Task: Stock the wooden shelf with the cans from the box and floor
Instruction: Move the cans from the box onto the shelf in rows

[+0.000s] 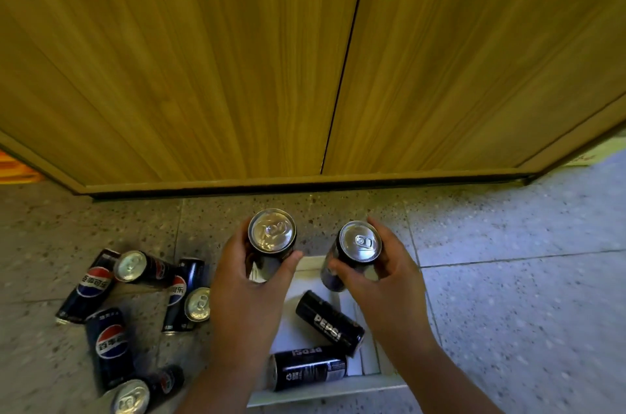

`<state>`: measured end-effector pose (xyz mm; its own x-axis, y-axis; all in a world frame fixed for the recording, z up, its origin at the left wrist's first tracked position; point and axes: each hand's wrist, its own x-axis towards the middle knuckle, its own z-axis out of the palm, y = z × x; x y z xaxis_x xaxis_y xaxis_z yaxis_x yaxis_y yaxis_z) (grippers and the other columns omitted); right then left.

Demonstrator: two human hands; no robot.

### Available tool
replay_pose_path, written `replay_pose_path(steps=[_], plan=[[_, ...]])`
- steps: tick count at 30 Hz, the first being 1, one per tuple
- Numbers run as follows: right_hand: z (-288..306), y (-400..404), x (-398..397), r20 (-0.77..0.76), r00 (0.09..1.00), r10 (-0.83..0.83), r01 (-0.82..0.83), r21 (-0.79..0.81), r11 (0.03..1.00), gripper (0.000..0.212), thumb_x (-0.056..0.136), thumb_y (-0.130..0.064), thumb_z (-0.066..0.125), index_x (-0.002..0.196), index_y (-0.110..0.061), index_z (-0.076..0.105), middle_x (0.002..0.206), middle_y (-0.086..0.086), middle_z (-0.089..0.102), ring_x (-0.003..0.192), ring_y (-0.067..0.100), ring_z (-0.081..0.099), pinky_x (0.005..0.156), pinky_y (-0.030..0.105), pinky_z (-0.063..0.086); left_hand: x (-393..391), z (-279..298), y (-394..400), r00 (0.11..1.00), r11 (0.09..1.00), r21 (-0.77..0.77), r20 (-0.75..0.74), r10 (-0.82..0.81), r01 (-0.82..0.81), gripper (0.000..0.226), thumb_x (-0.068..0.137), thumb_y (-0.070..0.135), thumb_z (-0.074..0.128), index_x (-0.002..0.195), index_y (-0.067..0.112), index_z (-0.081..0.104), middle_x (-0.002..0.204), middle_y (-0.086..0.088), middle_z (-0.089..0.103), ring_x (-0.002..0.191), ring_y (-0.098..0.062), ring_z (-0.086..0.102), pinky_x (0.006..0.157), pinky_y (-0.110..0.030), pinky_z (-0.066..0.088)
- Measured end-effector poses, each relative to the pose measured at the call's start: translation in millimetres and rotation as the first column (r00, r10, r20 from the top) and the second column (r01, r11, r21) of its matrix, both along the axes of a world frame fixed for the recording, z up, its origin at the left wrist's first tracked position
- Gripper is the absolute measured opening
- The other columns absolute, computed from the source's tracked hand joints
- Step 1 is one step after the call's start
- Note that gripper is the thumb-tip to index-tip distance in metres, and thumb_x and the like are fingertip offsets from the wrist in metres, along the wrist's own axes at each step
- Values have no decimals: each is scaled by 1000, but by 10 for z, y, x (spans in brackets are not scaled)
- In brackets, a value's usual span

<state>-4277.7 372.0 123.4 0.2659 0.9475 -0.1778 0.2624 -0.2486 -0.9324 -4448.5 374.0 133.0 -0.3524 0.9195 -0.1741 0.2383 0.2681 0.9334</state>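
Two cans up at once here! The left hand point(244, 281) wraps thumb and fingers round one black Pepsi can point(272, 244), and the right hand point(382, 273) curls round a second can point(355, 256). Both are held upright, silver tops facing the camera, long axes running straight up and down, just above the far end of the white box point(325, 391).

Straight ahead, on the far side, stand the closed wooden doors point(305, 57) of the unit, and no open shelf shows from this angle, so where these two go is anyone's guess; likely up and away from the floor.

Plenty of work left, I'd say. Two black cans lie on their sides in the box, one slanted point(330, 322) and one across the near end point(310, 368). A scatter of blue Pepsi cans point(108, 342) lies on the speckled floor point(508, 278) to the left, nearer the left hand, most tipped over at all angles.
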Motion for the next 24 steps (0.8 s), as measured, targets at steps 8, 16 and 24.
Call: replay_pose_path(steps=[8,16,24], plan=[[2727,33,18,62,996,71,-77,97,992,62,67,-18,90,119,-36,62,111,-17,70,106,5,66,88,27,54,-97,2652,30,998,1000,19,61,-6,5,66,69,32,87,127,38,57,112,26,66,106,12,58,91,-22,45],[5236,88,155,83,988,131,-140,121,983,72,62,-34,91,126,-38,58,120,-16,66,111,4,63,92,32,54,-68,5241,57,999,997,83,37,-3,0,60,68,35,87,115,52,54,110,26,63,104,6,56,89,-25,44],[7012,228,231,116,969,217,-237,200,951,76,65,-37,91,131,-38,54,116,-23,65,108,-5,60,87,18,53,6,6949,75,999,987,155,-23,-36,39,64,72,36,84,126,41,52,105,23,59,101,-2,56,82,-22,43]])
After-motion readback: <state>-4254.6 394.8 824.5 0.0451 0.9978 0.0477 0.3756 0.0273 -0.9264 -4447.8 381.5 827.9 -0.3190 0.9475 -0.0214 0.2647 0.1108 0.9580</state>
